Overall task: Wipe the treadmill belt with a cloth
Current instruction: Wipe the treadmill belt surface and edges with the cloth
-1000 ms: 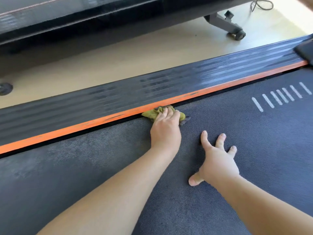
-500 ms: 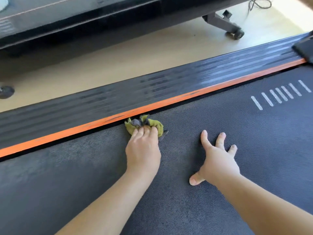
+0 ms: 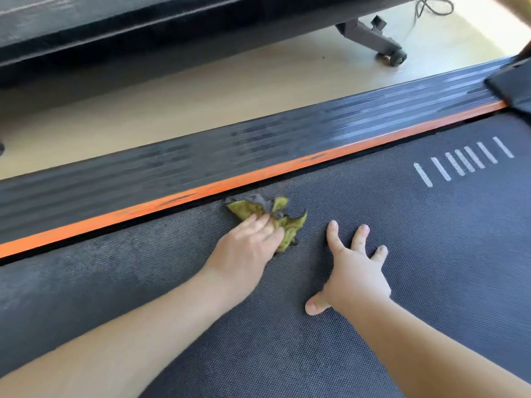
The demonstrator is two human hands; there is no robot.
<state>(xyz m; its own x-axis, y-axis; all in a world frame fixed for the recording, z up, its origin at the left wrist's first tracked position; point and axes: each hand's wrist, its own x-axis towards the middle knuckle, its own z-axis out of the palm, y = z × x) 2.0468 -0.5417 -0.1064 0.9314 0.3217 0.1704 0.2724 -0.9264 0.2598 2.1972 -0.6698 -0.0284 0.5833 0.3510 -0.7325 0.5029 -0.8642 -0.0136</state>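
Observation:
The dark textured treadmill belt [image 3: 431, 254] fills the lower part of the view. A crumpled yellow-green and grey cloth [image 3: 287, 225] lies on it just below the orange side strip [image 3: 201, 193]. My left hand [image 3: 247, 251] presses on the cloth's near-left part with straight fingers, and the cloth sticks out beyond and to the right of the fingertips. My right hand [image 3: 356, 271] rests flat on the belt to the right of the cloth, fingers spread, holding nothing.
A ribbed black side rail [image 3: 258, 145] runs above the orange strip. Beyond it are a pale wood floor [image 3: 201, 90], another dark machine [image 3: 143, 30], a wheeled foot [image 3: 393, 56] and a cable [image 3: 434, 7]. White stripes [image 3: 462, 162] mark the belt at right.
My left hand slid the cloth to the left along the orange strip, then drew it slightly back from the strip onto the belt. My right hand stayed planted.

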